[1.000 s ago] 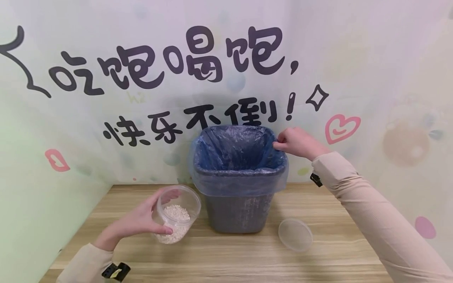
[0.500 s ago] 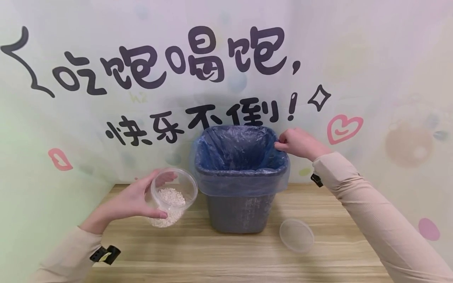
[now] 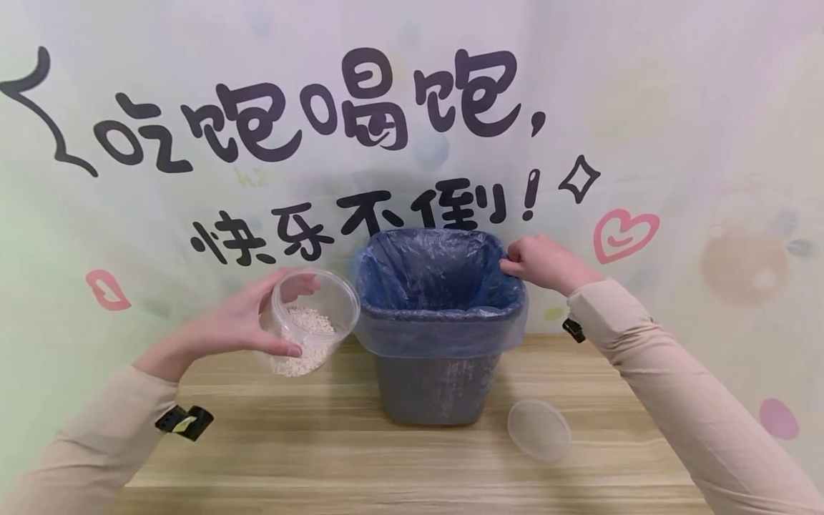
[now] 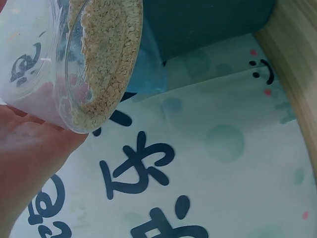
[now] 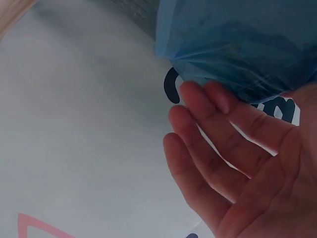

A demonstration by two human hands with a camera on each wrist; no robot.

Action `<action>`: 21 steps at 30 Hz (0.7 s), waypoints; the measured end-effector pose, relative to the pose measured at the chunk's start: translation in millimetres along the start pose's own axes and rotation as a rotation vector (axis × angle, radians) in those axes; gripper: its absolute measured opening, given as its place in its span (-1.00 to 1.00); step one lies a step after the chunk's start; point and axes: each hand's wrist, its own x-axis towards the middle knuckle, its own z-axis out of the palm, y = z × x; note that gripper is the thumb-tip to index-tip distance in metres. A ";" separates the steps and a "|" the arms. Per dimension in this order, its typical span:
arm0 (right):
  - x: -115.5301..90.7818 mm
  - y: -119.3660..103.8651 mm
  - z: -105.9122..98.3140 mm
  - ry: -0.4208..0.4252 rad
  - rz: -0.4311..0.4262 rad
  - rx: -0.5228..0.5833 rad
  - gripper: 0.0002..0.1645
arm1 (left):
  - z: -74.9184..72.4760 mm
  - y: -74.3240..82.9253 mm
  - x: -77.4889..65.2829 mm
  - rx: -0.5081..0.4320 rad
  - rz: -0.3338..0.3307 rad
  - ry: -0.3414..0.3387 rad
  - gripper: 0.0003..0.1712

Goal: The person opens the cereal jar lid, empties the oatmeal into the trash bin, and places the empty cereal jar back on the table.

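My left hand (image 3: 241, 322) grips a clear plastic jar (image 3: 344, 295) from its left side, thumb in front. The jar is lidless and tilted, its mouth toward the bin, with pale oat flakes (image 3: 309, 320) inside; they show flattened against its wall (image 4: 111, 54) in the left wrist view. A grey trash bin (image 3: 438, 390) stands upright, lined with a blue trash bag (image 3: 444, 332) folded over its rim. At the rim's right side my right hand (image 3: 541, 259) pinches the bag. Fingers (image 5: 213, 134) lie outside the bag in the right wrist view; the thumb is mostly hidden there.
A round translucent lid (image 3: 539, 429) lies on the wooden table (image 3: 386, 472), right of the bin. Behind the table hangs a pale printed backdrop (image 3: 386, 164) with black lettering, close behind the bin.
My left hand has lifted the jar of oats from low beside the bin to about rim height, slightly leftward. The right hand stays at the bin's rim. Lid and bin are unmoved.
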 end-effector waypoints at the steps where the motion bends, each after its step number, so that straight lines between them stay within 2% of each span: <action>1: 0.1 -0.1 0.4 -0.002 0.001 0.001 -0.60 | -2.6 1.5 2.6 0.013 -0.006 0.000 0.00; 8: 0.4 0.1 2.5 -0.012 0.023 0.017 -0.63 | -18.8 13.5 25.6 0.104 -0.065 0.023 -0.03; 15: -0.5 1.2 1.8 -0.010 0.016 0.015 -0.66 | -31.1 18.5 53.2 0.072 -0.118 -0.014 -0.06; 21: -0.2 -0.1 3.3 0.003 0.011 0.012 -0.65 | -40.8 15.9 71.5 0.100 -0.181 -0.047 -0.07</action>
